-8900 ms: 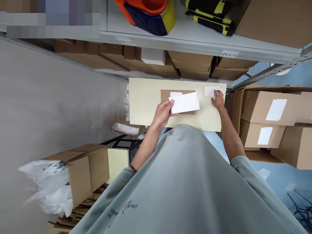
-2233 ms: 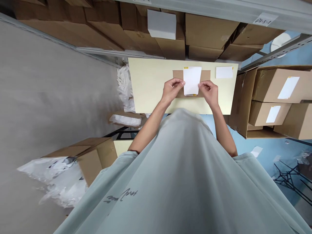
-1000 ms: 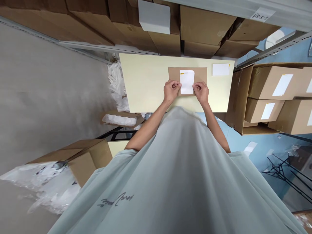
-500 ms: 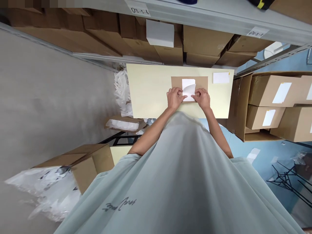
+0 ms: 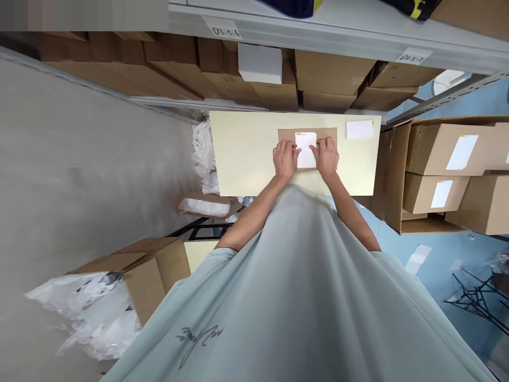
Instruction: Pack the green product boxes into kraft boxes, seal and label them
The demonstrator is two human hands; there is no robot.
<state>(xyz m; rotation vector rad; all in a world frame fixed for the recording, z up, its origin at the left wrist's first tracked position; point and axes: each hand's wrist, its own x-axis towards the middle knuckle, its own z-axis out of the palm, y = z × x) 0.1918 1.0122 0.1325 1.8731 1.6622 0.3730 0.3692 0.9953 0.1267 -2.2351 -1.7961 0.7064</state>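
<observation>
A: Where is the white label (image 5: 306, 151)?

B: Between the two hands, lying on the brown cardboard (image 5: 287, 135), with its yellow mark at the far edge. Whether the cardboard is a flat sheet or a box is hard to tell from above.

A: And the hands themselves?

B: The left hand (image 5: 285, 159) covers the cardboard's left part, fingers bent and slightly spread, thumb reaching to the label's left edge. The right hand (image 5: 326, 158) mirrors it on the other side. Neither seems to grip anything; both look laid down on the surface, a narrow gap between the thumbs.

A: So which step is in hand?

B: Most likely settling the label flat; it looks straight and smooth, with no corner visibly lifted.

A: What does the next move call for?

B: Probably light, even pressure, the thumbs working outward to the edges without dragging the paper askew. The corners would deserve a check, since the fingers partly hide the sides.

A: Anything else near?

B: A second label (image 5: 360, 129) lies on the pale table (image 5: 246, 154), beyond the right hand and to its right. Further right, well apart from that hand, an open carton (image 5: 392, 175) holds boxes (image 5: 427, 146) bearing similar white labels.
</observation>
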